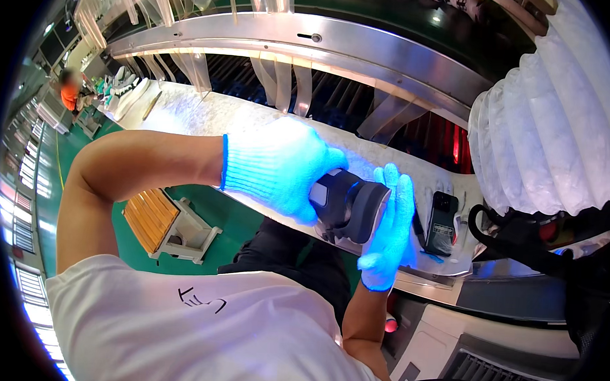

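Observation:
A dark shoe (345, 202) with a thick dark sole is held in front of me above the work ledge. My left hand (279, 166), in a knit glove lit bright blue, is closed around one end of it; some fingers are hidden behind the shoe. My right hand (392, 227), gloved the same way, has its fingers stretched upward and its palm at the sole side. Whether that palm presses on the shoe is hard to make out. Just right of this hand, a dark phone (441, 222) lies on the ledge beside slim tools.
The pale covered ledge (207, 113) runs along a machine with a metal rail (310, 39) and hanging clear strips (275, 82). Several shoes (127, 93) stand at its far left. A white ribbed duct (549, 125) bulges at right. A wooden-topped stool (153, 219) stands left; a person (69, 91) is beyond.

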Action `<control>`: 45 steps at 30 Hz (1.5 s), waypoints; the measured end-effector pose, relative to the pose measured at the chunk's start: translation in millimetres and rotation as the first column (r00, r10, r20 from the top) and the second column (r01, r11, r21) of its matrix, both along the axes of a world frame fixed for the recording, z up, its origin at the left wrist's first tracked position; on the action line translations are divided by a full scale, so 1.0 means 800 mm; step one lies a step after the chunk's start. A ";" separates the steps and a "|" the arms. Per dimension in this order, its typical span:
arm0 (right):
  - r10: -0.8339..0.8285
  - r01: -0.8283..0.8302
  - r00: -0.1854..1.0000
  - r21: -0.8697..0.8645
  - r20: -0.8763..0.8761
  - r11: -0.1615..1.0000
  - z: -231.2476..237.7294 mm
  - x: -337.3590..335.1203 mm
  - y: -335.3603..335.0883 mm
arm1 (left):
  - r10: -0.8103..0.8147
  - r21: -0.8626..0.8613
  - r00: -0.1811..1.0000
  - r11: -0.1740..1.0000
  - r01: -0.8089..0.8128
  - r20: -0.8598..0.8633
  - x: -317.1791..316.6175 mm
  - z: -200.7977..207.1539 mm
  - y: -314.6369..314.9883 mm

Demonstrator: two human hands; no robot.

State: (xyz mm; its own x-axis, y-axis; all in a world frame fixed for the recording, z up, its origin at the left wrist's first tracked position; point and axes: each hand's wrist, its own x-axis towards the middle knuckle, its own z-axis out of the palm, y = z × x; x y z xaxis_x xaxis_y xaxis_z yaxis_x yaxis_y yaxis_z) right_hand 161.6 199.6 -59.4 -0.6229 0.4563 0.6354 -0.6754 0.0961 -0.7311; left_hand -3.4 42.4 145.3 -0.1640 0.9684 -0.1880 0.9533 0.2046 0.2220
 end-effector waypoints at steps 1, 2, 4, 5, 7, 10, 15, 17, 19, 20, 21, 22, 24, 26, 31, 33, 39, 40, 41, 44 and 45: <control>-0.023 0.022 1.000 0.029 0.010 0.999 0.003 -0.003 -0.004 | 0.004 -0.016 1.000 1.000 -0.005 -0.004 0.001 0.002 0.001; -0.019 0.020 1.000 0.034 -0.017 0.999 0.001 -0.007 -0.004 | 0.009 -0.032 1.000 0.999 -0.009 -0.009 0.003 0.005 0.002; -0.009 0.011 0.997 0.038 -0.071 0.999 -0.002 -0.016 -0.005 | 0.001 -0.019 1.000 1.000 -0.001 -0.002 0.003 0.004 0.003; 0.018 -0.021 0.998 -0.055 -0.062 0.998 0.012 -0.018 -0.006 | -0.012 0.010 1.000 1.000 0.011 0.013 0.001 0.000 0.000; 0.071 -0.079 0.997 -0.244 -0.043 0.967 0.050 -0.016 -0.002 | -0.026 0.004 1.000 1.000 0.026 0.007 0.000 -0.004 0.000; 0.200 -0.218 0.967 0.103 0.156 0.971 0.087 -0.013 0.041 | -0.096 -0.041 0.995 0.994 0.098 0.036 -0.004 0.000 0.012; -0.238 0.221 0.896 0.089 0.375 0.971 0.103 -0.001 -0.006 | -0.245 0.101 0.937 0.969 0.227 0.249 -0.099 -0.018 0.038; -0.311 0.349 0.864 -0.027 0.397 0.937 0.099 -0.022 -0.017 | -0.199 0.408 0.977 0.900 0.152 0.074 -0.098 -0.035 0.018; -0.292 0.368 0.860 -0.112 0.419 0.923 0.107 -0.025 -0.018 | 0.081 0.708 0.997 0.704 -0.064 0.010 -0.053 -0.083 -0.028; -0.308 0.377 0.857 -0.095 0.413 0.921 0.109 -0.023 -0.018 | 0.132 0.751 0.984 0.637 -0.176 0.118 -0.012 -0.114 -0.043; -0.308 0.372 0.863 -0.091 0.400 0.924 0.110 -0.024 -0.024 | 0.168 0.712 0.954 0.636 -0.298 0.249 0.031 -0.136 -0.057; -0.315 0.371 0.864 -0.074 0.393 0.926 0.112 -0.024 -0.028 | 0.191 0.629 0.889 0.645 -0.434 0.417 0.055 -0.169 -0.056; -0.298 0.343 0.859 -0.036 0.417 0.939 0.120 -0.014 -0.033 | 0.176 0.382 0.571 0.583 -0.716 0.802 0.053 -0.257 -0.022; -0.258 0.305 0.853 -0.032 0.453 0.952 0.134 0.000 -0.052 | 0.088 0.267 0.399 0.610 -0.746 0.913 0.048 -0.272 -0.027; -0.022 0.047 0.844 -0.032 0.536 0.998 0.120 0.103 -0.126 | 0.053 0.138 0.272 0.760 -0.635 0.961 0.119 -0.244 -0.150; -0.117 0.017 0.843 0.191 0.524 0.981 0.089 0.133 -0.157 | 0.097 0.030 0.158 0.758 -0.652 0.983 0.149 -0.278 -0.190; -0.096 -0.052 0.822 0.241 0.562 0.969 -0.008 0.163 -0.188 | 0.162 0.057 0.245 0.716 -0.696 0.956 0.208 -0.381 -0.232; -0.067 -0.063 0.777 0.185 0.625 0.981 -0.018 0.158 -0.186 | 0.179 0.000 0.178 0.706 -0.709 0.968 0.204 -0.389 -0.227; -0.006 -0.054 0.762 0.073 0.647 0.996 -0.026 0.154 -0.183 | 0.219 -0.033 0.175 0.707 -0.706 0.960 0.202 -0.394 -0.229; 0.074 -0.064 0.735 -0.040 0.674 0.997 -0.039 0.147 -0.175 | 0.341 -0.077 0.237 0.700 -0.710 0.909 0.194 -0.380 -0.233; 0.052 -0.068 0.727 -0.003 0.685 0.998 -0.040 0.149 -0.177 | 0.381 -0.084 0.270 0.698 -0.711 0.884 0.191 -0.376 -0.235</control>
State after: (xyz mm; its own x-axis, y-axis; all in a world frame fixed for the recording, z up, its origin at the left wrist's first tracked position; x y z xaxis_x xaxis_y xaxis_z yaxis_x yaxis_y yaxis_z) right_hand 280.5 58.4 -91.5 -0.9180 0.3950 0.0346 0.0026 0.0934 -0.9956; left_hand 149.0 -145.3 -155.6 -0.6110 0.7274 -0.3123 -0.0326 0.3711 0.9280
